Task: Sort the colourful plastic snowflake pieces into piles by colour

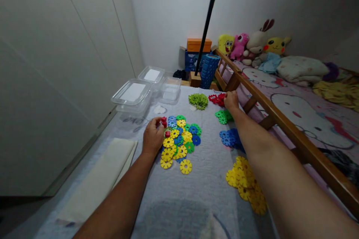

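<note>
My left hand (153,137) rests at the left edge of a mixed pile of snowflake discs (181,140) in yellow, blue, green and red, pinching a red disc (163,121) between its fingers. My right hand (231,101) reaches far across the cloth and is closed over the red disc pile (215,99). What its fingers hold is hidden. Sorted heaps lie around my right arm: a light green pile (198,101), a dark green pile (223,116), a blue pile (228,137) and a yellow pile (244,183).
Three clear plastic boxes (134,96) stand at the back left. A folded white cloth (98,179) lies to the left. A wooden bed rail (283,125) runs along the right, with plush toys (252,44) behind. A black pole (208,18) rises at the back.
</note>
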### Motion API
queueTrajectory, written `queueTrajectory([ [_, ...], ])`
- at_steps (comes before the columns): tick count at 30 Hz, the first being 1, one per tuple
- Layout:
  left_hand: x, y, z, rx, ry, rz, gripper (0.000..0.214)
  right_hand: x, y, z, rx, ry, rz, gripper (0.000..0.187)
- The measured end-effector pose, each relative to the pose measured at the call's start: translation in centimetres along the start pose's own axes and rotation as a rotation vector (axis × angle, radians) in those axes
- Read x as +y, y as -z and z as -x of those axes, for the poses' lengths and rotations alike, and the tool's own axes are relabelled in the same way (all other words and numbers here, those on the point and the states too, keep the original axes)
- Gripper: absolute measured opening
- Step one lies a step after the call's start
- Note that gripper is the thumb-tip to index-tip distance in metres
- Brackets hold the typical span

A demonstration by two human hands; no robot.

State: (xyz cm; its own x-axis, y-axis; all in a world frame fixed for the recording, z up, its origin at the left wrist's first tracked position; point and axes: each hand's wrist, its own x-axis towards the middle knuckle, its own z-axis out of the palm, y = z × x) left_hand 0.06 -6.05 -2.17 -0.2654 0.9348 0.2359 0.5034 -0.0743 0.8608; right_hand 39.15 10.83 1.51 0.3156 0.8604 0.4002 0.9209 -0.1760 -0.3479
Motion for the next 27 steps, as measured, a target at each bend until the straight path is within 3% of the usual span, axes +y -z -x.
queueTrajectory([
  [8,-0.3,-0.1,-0.1,0.009,-0.022,-0.016,0.034,0.4,0.0,1.0,-0.032,0.030,0.092,0.034],
  [19,-0.5,-0.2,-0.1,0.019,-0.016,0.018,0.032,-0.4,1.6,3.0,-0.016,0.122,0.177,0.036],
  [23,-0.5,-0.2,-0.1,0.029,0.000,0.045,0.032,-3.0,2.1,4.2,-0.034,0.226,0.150,0.032],
  [27,-0.5,-0.2,-0.1,0.068,0.027,0.089,0.033,-8.2,2.2,6.7,-0.248,0.425,0.030,0.028],
])
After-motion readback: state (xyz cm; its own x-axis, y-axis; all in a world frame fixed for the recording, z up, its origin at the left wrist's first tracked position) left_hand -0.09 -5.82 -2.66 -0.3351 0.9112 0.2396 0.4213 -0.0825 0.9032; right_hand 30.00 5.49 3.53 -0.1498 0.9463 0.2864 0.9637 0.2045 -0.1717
